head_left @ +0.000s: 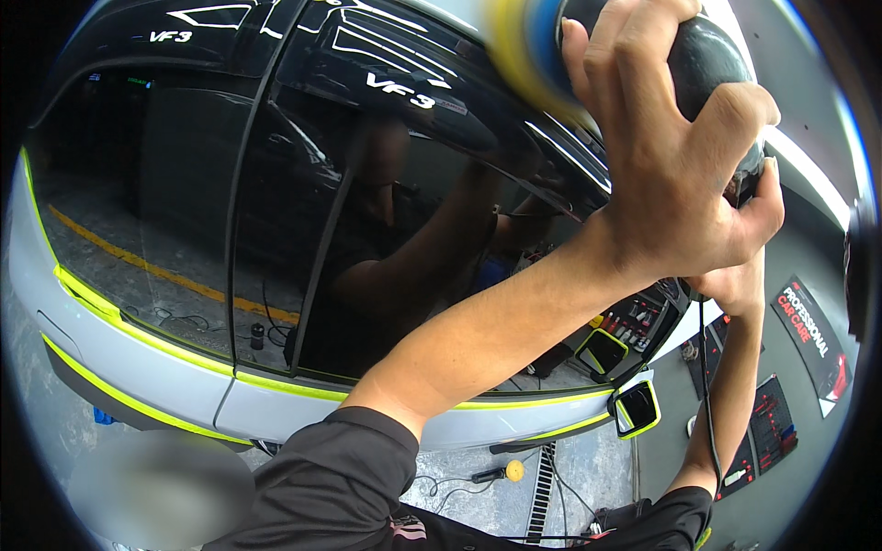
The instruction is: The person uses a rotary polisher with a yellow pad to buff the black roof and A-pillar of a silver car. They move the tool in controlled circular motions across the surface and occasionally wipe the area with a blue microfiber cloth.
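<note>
Up at the top right, a black power polisher is held in both hands against the dark upper edge of a car. Its yellow and blue round pad is smeared by motion beside the glossy black roof area. My left hand wraps over the polisher's head with bent fingers. Lower and partly behind it, my right hand closes around the tool's rear part; most of its fingers are hidden. A black cord hangs from the polisher along my right forearm.
The car's white and yellow-green side runs below my arms, with a side mirror jutting out. A yellow-padded tool and cables lie on the floor near a drain grate. Tool boards and a banner hang on the right wall.
</note>
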{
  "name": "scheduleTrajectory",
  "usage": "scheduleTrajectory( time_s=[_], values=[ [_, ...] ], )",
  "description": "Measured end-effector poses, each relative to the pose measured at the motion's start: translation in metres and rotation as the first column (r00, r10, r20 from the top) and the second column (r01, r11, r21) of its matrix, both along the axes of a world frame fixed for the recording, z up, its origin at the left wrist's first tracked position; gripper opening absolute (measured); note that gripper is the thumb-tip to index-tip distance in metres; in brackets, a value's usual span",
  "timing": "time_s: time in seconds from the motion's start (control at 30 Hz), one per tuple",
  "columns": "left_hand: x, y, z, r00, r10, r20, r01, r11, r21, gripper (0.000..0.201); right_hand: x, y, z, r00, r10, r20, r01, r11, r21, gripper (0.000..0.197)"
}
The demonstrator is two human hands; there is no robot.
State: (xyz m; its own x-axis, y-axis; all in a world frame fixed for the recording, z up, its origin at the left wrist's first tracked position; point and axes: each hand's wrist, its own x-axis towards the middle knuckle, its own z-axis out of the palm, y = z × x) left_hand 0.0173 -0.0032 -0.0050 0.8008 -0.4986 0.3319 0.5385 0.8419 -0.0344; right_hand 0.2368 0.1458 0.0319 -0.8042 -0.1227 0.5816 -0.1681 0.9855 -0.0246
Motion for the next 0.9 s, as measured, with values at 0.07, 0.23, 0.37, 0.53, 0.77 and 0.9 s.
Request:
scheduleTrajectory(
  time_s=[0.07,0.23,0.37,0.53,0.77,0.9],
  values=[
    [0.041,0.018,-0.002,0.879,-0.472,-0.066,0.463,0.878,-0.119,0.025,-0.003,-0.002,0.002,1.0,0.012,0.001,-0.012,1.0,0.011,0.053],
    [0.047,0.02,0.01,0.758,-0.628,-0.179,0.617,0.778,-0.115,0.025,-0.007,-0.011,0.002,0.996,0.087,-0.035,-0.085,0.995,0.05,0.046],
    [0.044,0.024,0.018,0.739,-0.619,-0.264,0.628,0.776,-0.061,0.027,-0.011,-0.017,0.005,0.995,0.092,-0.021,-0.091,0.994,0.061,0.045],
    [0.038,0.008,0.005,0.819,-0.558,-0.135,0.556,0.83,-0.057,0.029,-0.014,-0.022,0.005,0.995,0.08,-0.061,-0.075,0.994,0.077,0.044],
    [-0.019,-0.04,0.001,0.978,0.198,0.068,-0.203,0.976,0.082,0.029,-0.016,-0.033,0.008,0.995,0.086,-0.045,-0.082,0.994,0.078,0.047],
    [-0.012,-0.039,0.004,0.998,0.06,0.026,-0.062,0.994,0.088,0.029,-0.017,-0.041,0.008,0.996,0.076,-0.054,-0.072,0.994,0.08,0.051]
  ],
)
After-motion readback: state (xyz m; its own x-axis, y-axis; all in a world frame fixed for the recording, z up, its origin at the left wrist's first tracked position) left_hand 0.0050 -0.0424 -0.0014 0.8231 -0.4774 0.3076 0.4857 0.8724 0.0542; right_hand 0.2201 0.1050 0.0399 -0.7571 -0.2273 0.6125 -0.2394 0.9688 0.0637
